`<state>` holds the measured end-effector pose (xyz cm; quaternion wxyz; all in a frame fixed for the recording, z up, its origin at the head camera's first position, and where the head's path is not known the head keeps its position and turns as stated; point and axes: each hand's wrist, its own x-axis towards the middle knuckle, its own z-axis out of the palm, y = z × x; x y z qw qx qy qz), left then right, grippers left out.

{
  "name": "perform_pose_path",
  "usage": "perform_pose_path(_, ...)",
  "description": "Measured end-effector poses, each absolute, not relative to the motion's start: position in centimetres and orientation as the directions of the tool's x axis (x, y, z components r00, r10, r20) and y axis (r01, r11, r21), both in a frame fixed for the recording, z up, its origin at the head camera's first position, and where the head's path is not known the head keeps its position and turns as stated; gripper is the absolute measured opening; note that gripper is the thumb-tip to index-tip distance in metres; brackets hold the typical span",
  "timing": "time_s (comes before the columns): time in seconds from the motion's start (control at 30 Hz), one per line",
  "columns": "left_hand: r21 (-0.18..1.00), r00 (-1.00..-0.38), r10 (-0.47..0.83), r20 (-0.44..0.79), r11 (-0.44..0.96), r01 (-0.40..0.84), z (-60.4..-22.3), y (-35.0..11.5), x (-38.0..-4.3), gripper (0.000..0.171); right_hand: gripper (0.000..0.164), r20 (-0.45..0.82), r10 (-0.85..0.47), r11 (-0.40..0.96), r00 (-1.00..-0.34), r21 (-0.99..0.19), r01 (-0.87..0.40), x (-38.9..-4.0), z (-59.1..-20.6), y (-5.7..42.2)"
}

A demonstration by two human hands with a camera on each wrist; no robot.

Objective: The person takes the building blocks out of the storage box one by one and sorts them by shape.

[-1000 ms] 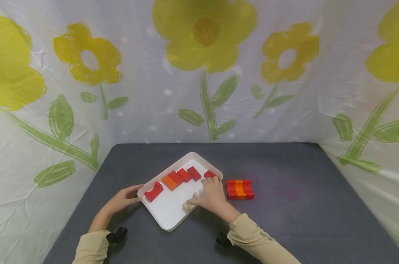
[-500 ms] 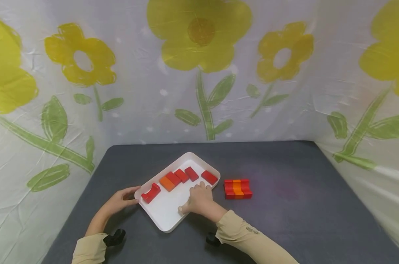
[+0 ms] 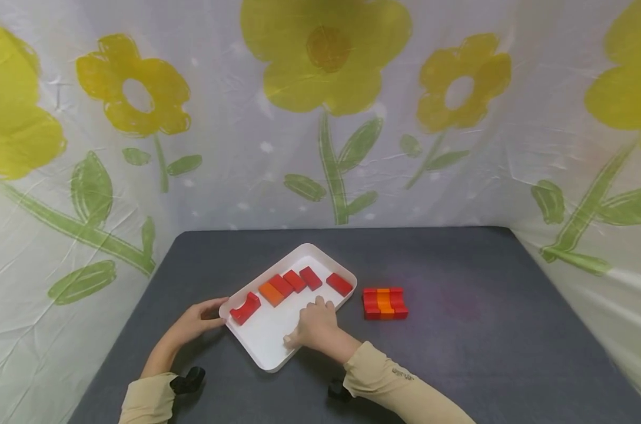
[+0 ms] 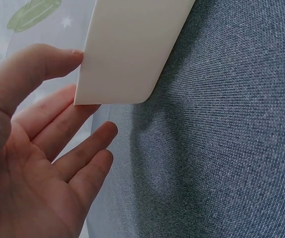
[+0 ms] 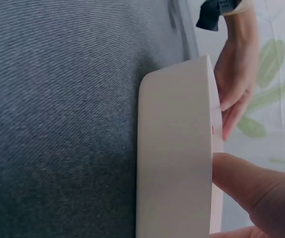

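A white tray (image 3: 264,352) lies at a slant on the dark table. My left hand (image 3: 195,324) holds its left corner; in the left wrist view the thumb (image 4: 63,62) touches the rim and two fingers lie behind the corner. Over the tray's near right side, my right hand (image 3: 315,327) has curled fingers and covers most of a pale block (image 3: 287,343), which shows at the thumb tip. In the right wrist view its thumb (image 5: 242,178) reaches over the tray wall, and the fingertips are hidden. A red arched block (image 3: 245,309) lies near my left hand.
Along the tray's far side are an orange block (image 3: 271,294) and several red blocks, one red block (image 3: 339,284) at the right corner. Right of the tray, a red and orange group of grooved blocks (image 3: 385,304) stands on the table (image 3: 458,353). A flowered curtain (image 3: 235,147) hangs behind.
My right hand has moved left and nearer, away from the red block at the tray's right corner, which now shows fully. The pale block has shifted with the thumb. My left hand stays put.
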<state>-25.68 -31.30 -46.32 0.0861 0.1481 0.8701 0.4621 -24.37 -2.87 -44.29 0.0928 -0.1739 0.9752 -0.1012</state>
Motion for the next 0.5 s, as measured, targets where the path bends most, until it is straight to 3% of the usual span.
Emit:
perform_pose_path(0.17,0.824,-0.942,0.334,-0.017,0.539,0.176,-46.55,-31.21,-25.69,0.052,0.044,-0.111,-0.396,0.898,-0.911,-0.253,-0.36,-24.4,-44.51,-3.04)
perform_pose_path(0.33,0.82,-0.944,0.329,-0.017,0.545,0.175,-46.51,-31.15,-25.67,0.052,0.06,-0.084,-0.358,0.902,-0.93,-0.289,-0.321,-24.52,-44.95,-2.85)
perform_pose_path(0.5,0.82,-0.946,0.324,-0.017,0.545,0.172,-46.28,-31.17,-25.67,0.052,0.063,-0.084,-0.36,0.899,-0.929,-0.297,-0.322,-24.8,-45.02,-2.65)
